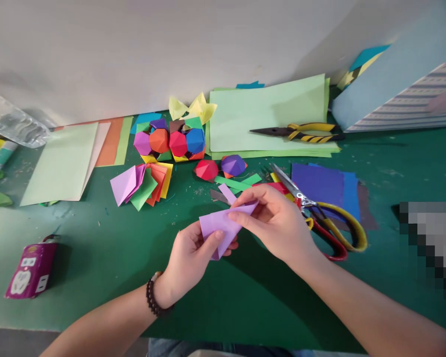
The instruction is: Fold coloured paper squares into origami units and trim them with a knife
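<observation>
The left hand [188, 255] and right hand [280, 223] pinch a lilac paper [223, 225], seemingly only part-folded, while faceted paper clusters [159, 141] beyond them look assembled.

You hold the paper [226, 228] over the table [111, 253]. Behind it you have strips [233, 183], and behind those, domes [233, 165]. The scissors [300, 200] lie beside your right hand [282, 218], partly on the squares [315, 182]. Further back, the pliers [301, 132] rest on a stack [241, 111], with the box [401, 91] to its right and the balls [159, 141] to its left. In front of the balls sit the folds [144, 189]; left of these lie the sheets [61, 163], then the glue stick [2, 156], a bottle [17, 119] behind it. Nearest you on that side lies the carton [31, 270].
</observation>
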`<move>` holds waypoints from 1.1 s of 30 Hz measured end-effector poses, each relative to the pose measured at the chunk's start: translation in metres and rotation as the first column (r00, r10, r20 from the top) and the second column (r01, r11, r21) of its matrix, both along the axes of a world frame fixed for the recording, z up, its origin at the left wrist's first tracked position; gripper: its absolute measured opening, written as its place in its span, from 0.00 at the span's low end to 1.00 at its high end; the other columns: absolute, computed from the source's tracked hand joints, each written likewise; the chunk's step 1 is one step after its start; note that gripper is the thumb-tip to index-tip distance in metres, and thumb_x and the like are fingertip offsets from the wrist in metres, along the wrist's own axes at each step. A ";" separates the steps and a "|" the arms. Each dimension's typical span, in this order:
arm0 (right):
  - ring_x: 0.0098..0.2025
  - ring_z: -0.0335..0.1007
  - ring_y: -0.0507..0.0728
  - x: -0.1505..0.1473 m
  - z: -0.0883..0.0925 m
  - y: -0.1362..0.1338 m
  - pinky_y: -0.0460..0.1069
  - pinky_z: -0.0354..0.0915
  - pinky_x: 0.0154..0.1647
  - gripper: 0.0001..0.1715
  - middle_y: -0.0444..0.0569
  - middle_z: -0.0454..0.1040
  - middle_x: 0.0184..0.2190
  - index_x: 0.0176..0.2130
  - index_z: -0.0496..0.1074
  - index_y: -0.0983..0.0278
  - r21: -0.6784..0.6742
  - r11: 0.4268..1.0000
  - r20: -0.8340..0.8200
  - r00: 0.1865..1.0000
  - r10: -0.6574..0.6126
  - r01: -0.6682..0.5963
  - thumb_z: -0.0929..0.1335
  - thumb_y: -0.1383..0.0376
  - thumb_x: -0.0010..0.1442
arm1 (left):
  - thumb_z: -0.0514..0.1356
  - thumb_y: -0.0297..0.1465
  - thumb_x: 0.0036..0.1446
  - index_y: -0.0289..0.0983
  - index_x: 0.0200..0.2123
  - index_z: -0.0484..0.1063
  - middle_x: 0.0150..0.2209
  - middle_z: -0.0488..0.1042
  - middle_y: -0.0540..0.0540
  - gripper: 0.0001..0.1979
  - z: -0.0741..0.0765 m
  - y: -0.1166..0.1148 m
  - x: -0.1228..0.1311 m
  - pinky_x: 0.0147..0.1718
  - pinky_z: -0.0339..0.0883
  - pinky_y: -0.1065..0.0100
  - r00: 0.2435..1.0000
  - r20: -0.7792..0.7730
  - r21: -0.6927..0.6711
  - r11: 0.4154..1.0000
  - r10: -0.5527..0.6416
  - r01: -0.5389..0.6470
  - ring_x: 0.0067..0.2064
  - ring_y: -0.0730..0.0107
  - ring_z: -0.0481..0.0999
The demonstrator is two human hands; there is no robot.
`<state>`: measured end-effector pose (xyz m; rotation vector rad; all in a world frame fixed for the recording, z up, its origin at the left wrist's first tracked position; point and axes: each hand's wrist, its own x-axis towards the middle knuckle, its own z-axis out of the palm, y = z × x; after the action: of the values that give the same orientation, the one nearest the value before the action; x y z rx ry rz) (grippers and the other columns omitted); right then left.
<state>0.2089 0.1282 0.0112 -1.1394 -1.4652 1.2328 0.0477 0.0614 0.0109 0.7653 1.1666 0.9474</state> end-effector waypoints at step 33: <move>0.32 0.74 0.55 0.002 -0.001 -0.008 0.50 0.73 0.31 0.15 0.46 0.75 0.32 0.37 0.70 0.59 -0.097 0.992 0.029 0.996 0.083 -0.080 0.74 0.56 0.53 | 0.60 0.47 0.58 0.33 0.35 0.75 0.28 0.76 0.45 0.20 -0.002 -0.002 -0.005 0.26 0.66 0.70 0.971 -0.237 0.051 0.997 -0.042 0.056 0.28 0.69 0.73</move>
<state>0.2105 0.1199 0.0104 -1.1783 -1.5037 1.3597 0.0426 0.0597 0.0090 0.9689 1.3249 0.8681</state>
